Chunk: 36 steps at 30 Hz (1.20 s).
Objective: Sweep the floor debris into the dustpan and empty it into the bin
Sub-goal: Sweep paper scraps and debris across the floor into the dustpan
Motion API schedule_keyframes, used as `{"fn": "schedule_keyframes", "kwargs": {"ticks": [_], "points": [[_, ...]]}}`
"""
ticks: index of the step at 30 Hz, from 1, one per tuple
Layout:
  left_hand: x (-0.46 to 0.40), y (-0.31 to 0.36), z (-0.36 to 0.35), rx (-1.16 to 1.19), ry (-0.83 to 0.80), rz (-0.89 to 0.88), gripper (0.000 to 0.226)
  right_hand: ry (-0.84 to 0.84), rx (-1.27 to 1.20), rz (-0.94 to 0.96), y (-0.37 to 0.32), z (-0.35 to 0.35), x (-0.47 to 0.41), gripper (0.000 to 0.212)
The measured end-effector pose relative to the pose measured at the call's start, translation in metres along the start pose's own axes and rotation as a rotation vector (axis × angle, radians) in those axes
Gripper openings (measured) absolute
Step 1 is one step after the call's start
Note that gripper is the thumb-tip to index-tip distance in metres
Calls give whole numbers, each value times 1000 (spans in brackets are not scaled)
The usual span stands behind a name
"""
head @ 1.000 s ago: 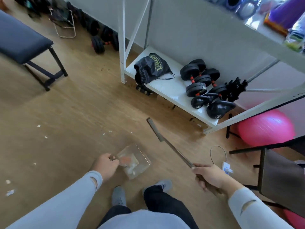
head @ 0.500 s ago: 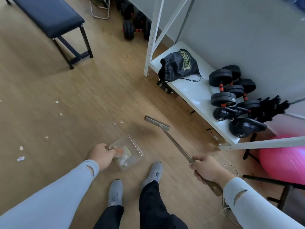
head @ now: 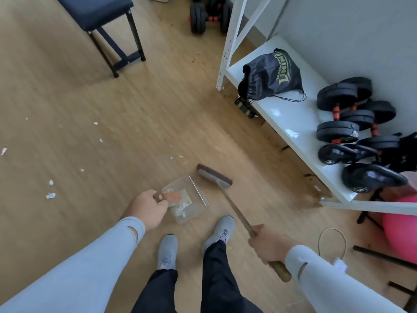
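Paper scraps (head: 50,195) lie scattered on the wood floor (head: 112,114) at 9 o'clock, with further bits toward the centre. A dark padded bench (head: 99,10) stands at 11 o'clock. The left hand (head: 147,207) has its fingers curled round the handle of a clear dustpan (head: 187,199), which sits at centre frame and contains white and orange debris (head: 178,201); whether it touches the floor cannot be told. Just right of the dustpan is the broom head (head: 214,176), its brown handle running down to the right hand (head: 268,245), which grips it in a closed fist. Grey shoes (head: 167,251) stand at 6 o'clock. At 2 o'clock a white shelf (head: 282,118) carries a black drawstring bag (head: 270,75) with yellow lettering, not legible, and black dumbbells (head: 347,109). A pink ball (head: 404,224) sits at 4 o'clock.
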<state>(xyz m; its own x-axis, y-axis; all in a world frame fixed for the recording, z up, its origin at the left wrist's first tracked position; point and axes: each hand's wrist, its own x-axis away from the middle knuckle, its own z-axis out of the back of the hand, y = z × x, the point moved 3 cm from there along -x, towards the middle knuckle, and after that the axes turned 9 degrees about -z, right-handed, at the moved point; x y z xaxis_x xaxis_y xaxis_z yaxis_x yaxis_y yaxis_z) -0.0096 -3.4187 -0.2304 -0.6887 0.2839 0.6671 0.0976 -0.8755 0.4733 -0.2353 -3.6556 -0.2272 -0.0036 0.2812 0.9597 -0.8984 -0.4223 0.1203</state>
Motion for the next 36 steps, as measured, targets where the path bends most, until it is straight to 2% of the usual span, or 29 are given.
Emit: {"fn": "schedule_keyframes", "kwargs": {"ticks": [3,5,10,12,13,15,18,21,23,25,30,36], "points": [[-1,6,4,2,-1,-6,25,-140,-408,2,40,32,37,22],[0,7,6,11,-10,-9,25,-161,-563,-35,60,46,59,24],[4,4,8,9,-20,-9,19,36,-354,37,40,32,55,20],[5,0,5,6,-20,-7,19,76,-194,34,17,19,36,23],[6,-2,3,-1,-19,-6,19,92,-193,13,7,12,25,23],[7,-5,0,-9,-12,-7,20,66,-230,-25,-7,-2,13,23],[5,-7,-2,-19,-3,-14,18,-100,-300,-4,-5,-3,29,26],[1,-8,1,-32,-6,-16,13,-241,-572,-42,31,13,50,23],[-1,-9,2,-29,-14,-20,13,-271,-686,-70,56,20,62,26],[2,-12,3,-29,-23,-19,13,-251,-715,-63,70,21,67,28],[15,-26,10,-73,-42,-18,9,-64,-708,-39,89,29,54,31],[18,-43,43,-216,-158,-127,8,63,-729,-130,94,4,43,18]]}}
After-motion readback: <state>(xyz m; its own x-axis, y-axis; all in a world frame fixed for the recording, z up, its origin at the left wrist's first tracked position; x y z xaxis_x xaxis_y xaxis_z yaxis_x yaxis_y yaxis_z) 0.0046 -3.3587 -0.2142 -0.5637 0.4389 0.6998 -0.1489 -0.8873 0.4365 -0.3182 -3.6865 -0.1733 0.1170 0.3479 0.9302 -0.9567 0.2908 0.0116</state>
